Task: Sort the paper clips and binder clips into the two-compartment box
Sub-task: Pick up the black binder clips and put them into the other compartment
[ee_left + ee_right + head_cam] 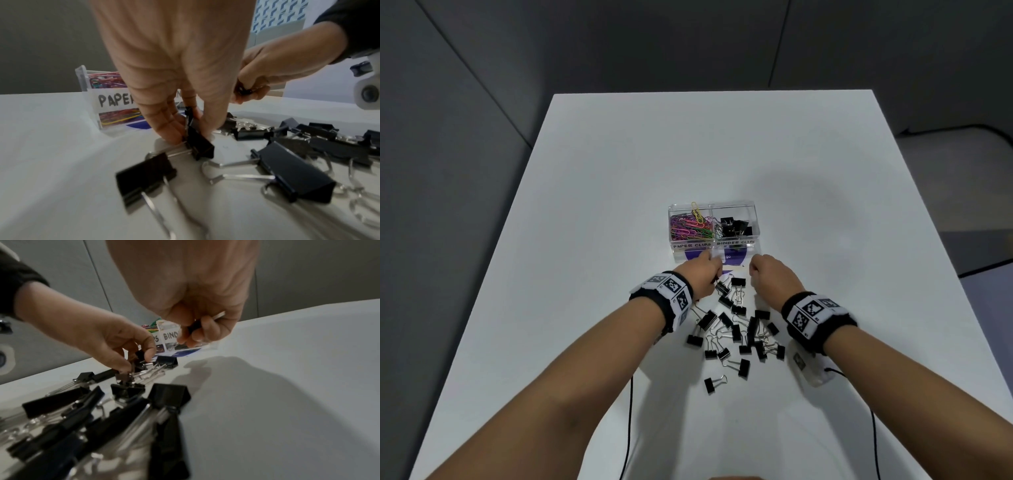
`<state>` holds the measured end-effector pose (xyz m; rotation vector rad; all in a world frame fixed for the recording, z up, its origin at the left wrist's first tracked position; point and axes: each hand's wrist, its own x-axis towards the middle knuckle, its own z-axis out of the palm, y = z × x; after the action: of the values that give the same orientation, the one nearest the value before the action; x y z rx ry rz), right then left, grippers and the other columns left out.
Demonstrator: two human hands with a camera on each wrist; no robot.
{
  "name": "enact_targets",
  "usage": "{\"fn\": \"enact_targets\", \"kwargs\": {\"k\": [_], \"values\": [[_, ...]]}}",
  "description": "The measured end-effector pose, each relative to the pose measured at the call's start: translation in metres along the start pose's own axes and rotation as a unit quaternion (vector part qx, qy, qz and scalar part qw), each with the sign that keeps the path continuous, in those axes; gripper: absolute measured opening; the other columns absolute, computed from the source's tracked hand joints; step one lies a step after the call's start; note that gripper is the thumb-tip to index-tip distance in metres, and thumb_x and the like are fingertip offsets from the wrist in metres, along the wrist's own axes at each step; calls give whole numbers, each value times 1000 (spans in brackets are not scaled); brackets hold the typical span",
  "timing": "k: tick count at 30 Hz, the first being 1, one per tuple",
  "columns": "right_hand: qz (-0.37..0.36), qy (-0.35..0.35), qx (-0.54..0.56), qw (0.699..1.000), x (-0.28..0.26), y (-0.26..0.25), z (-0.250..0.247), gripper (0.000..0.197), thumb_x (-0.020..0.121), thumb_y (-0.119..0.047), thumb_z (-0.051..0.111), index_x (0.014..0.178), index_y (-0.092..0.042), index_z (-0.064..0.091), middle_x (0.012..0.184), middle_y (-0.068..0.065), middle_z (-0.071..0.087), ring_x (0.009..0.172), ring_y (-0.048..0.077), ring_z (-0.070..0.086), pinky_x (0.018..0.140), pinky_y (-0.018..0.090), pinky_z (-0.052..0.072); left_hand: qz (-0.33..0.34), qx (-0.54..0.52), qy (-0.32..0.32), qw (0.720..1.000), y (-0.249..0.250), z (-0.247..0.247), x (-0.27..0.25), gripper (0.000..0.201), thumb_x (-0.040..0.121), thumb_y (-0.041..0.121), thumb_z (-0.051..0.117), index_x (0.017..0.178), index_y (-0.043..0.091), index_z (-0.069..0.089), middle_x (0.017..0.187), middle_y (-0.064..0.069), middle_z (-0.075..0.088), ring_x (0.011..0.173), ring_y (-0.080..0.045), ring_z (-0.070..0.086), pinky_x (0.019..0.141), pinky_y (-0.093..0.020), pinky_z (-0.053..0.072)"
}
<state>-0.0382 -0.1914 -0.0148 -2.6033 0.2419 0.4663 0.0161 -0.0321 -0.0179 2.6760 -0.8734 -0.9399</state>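
Clear plastic two-compartment box [713, 244] sits mid white worktop [825, 178] – left section, labelled PAPER CLIPS, holds coloured wire paper clips [690, 229]; right section, labelled BINDER CLIPS, has a few black binder clips [734, 226]. Left hand [174, 68] is down at the pile's far edge, just in front of the box, fingers [164, 129] pinching one black metal binder clip [198, 142] w/ its tip on the worktop. Loose pile of black binder clips [736, 329] lies btwn the wrists. Right hand [197, 293] – raised off the worktop, near the box, fingers curled round a small black clip [193, 326] w/ silver handle.
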Motion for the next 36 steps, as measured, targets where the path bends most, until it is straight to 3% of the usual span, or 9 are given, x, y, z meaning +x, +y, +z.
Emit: {"fn": "enact_targets", "kwargs": {"k": [5,11,17,20,23,25,28,33,36], "values": [[-13,-43,-82,996,-4,-12,10,35,92,-36,48,113,-8,48,107,9,62,93,29,61,71,34,45,-14,-1,-30,999,4,-6,4,29,87,5,56,116,7,50,123,-16,47,102,-34,59,87,-37,49],[-11,-70,-69,995,0,-18,14,29,91,-22,53,113,-5,49,112,14,60,99,32,59,80,38,48,-10,15,-52,998,7,-12,4,23,86,2,56,108,7,51,121,-15,47,104,-33,57,87,-37,47],[22,-66,-70,995,-2,-18,13,23,88,-15,43,109,-6,50,103,12,64,83,29,57,70,32,41,0,7,-29,1000,1,-12,-6,25,87,2,47,71,18,36,77,3,42,81,-22,45,70,-29,37],[34,-69,-87,993,-4,-15,9,14,89,-16,39,98,-9,48,93,11,62,76,26,50,67,31,37,5,-36,-7,999,-5,-12,-16,5,91,7,46,90,12,46,82,-2,49,78,-20,45,68,-27,34],[40,-66,-97,992,-5,-15,3,8,91,-14,35,90,-13,43,90,11,60,76,26,50,66,30,37,-15,-83,8,996,-11,-14,-23,24,96,15,44,117,6,49,95,-9,53,81,-25,51,69,-27,37],[42,-66,-104,992,-4,-16,-1,19,90,-16,36,97,-10,53,102,12,64,80,27,51,70,29,38,-25,-88,18,996,-15,-16,-26,23,97,16,41,110,2,54,102,-12,51,88,-26,52,75,-26,37],[38,-57,-119,991,-3,-18,-5,30,91,-27,37,101,-10,59,108,11,65,87,26,54,72,28,37,-62,-82,37,994,-23,-18,-31,15,96,11,36,87,5,46,91,-9,45,79,-21,43,69,-26,32],[40,-77,-164,983,1,-25,-6,54,93,-55,33,108,-9,59,110,6,65,102,24,61,72,28,39,-114,-40,23,992,-34,-21,-43,19,97,20,34,109,12,47,106,-13,64,82,-25,52,75,-33,42],[40,-94,-193,976,2,-32,-5,52,91,-56,38,102,-11,61,103,5,64,101,23,62,74,28,40,-120,-3,-1,993,-37,-22,-50,35,96,32,39,122,11,47,116,-9,63,100,-28,59,85,-33,46]]}}
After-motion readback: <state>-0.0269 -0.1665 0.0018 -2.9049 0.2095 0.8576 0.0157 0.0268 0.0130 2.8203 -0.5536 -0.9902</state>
